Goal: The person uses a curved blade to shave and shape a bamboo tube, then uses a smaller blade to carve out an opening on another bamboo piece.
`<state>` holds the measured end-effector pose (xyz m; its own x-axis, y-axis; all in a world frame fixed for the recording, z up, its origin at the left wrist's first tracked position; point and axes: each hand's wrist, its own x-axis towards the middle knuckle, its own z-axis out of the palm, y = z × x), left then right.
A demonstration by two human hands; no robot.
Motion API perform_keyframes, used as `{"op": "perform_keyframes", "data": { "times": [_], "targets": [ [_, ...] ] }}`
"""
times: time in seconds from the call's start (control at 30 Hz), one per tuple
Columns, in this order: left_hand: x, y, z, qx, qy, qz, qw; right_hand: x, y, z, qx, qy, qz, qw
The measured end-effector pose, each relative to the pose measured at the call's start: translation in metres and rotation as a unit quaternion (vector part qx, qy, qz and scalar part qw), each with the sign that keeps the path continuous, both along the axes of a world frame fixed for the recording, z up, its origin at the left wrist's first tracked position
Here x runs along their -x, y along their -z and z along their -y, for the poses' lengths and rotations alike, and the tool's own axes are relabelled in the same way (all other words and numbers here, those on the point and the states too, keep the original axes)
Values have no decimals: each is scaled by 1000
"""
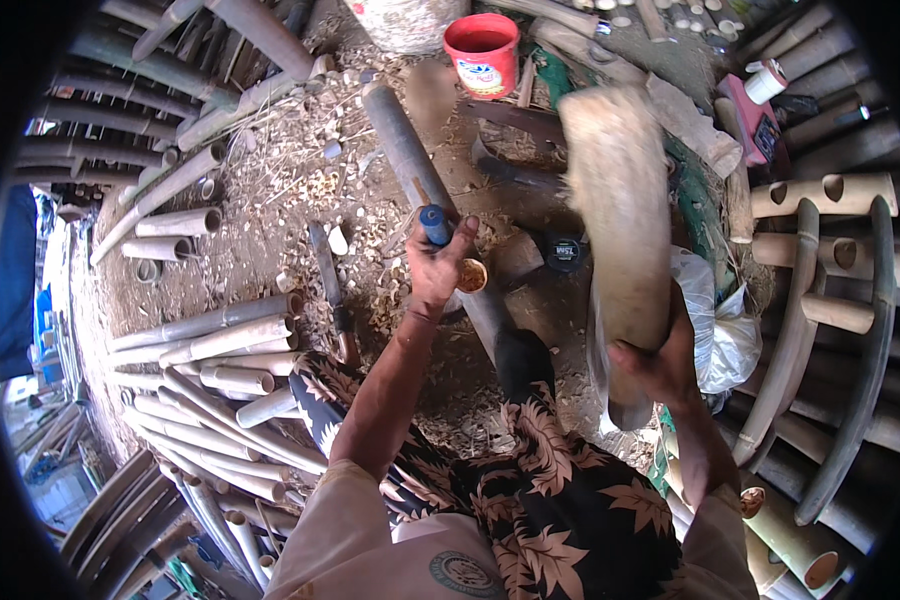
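Observation:
In the middle, my left hand [438, 268] is closed round a blue-handled chisel [433, 225], held upright over a grey-green bamboo pole [400, 130]. The chisel's blade is hidden. A narrow brown slot shows in the pole just beyond the handle. Beside my fingers is a round tan bamboo end [472, 275]. My right hand [660, 360] grips a thick wooden mallet [625, 220], raised on the right, its pale far end frayed and blurred by motion. The pole slants from far left toward my legs. On the ground to the left lies a machete [327, 275].
A red bucket [482, 65] stands at the far side. Cut bamboo lengths [210, 335] lie stacked on the left. At right are bamboo pieces with round holes [825, 195] and a white plastic bag [725, 340]. Pale chips [320, 190] litter the dirt floor.

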<state>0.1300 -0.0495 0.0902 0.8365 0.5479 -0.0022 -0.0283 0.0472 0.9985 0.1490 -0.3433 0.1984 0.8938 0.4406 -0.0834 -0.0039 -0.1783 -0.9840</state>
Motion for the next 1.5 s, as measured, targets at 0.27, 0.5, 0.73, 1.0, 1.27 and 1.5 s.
{"op": "perform_keyframes", "data": {
  "times": [0.27, 0.5, 0.73, 1.0, 1.27, 1.5],
  "targets": [
    [20, 39, -1, -103, 19, 17, 994, -43, -28, -70, -76, -94, 205, 971],
    [26, 50, -32, -565, 134, -131, 804, -70, -81, -107, 243, -258, 285, 891],
    [21, 23, 11, 43, 0, 82, 996, -61, -77, -127, 385, -318, 137, 855],
    [23, 15, -8, 182, -18, -24, 983, -56, -73, -101, 220, -166, 143, 951],
    [12, 30, -10, 71, -61, -24, 995, -64, -83, -119, 36, -127, 306, 943],
    [4, 13, -18, 52, 135, -16, 989, -69, -85, -133, 444, -295, 203, 821]
  ]
}}
